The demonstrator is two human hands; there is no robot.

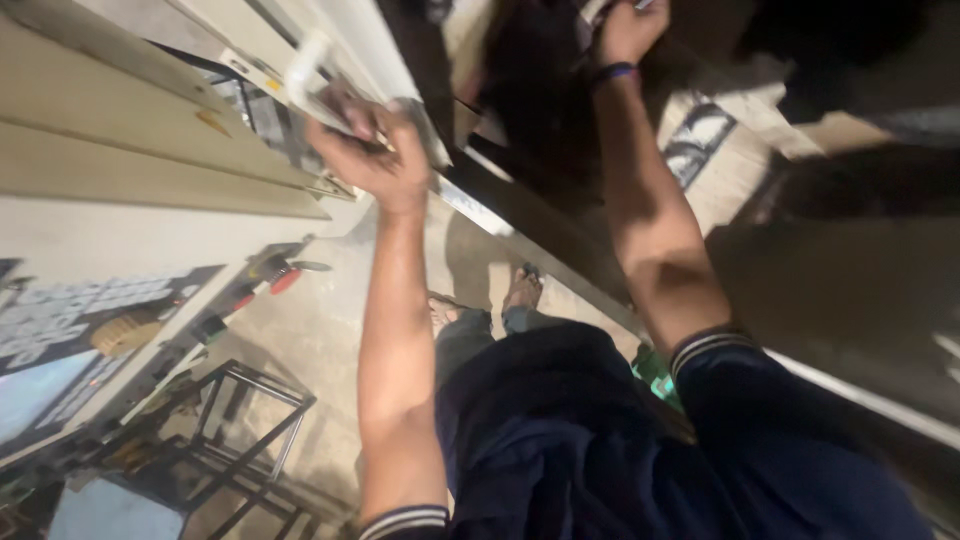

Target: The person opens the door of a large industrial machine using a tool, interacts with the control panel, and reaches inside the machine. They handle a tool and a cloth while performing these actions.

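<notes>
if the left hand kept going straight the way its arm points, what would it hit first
Probably the white handle on the pale cabinet panel. The left hand, closed on a small blurred object, sits just below that handle. Depth is unclear, so it may already touch the panel.

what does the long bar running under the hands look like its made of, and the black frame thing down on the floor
The long bar looks like metal with a dull grey finish; a pale sheen runs along its straight edge. The black frame looks like painted or coated metal tubing: thin square-looking members, dark and slightly glossy. Blur leaves both open.
</notes>
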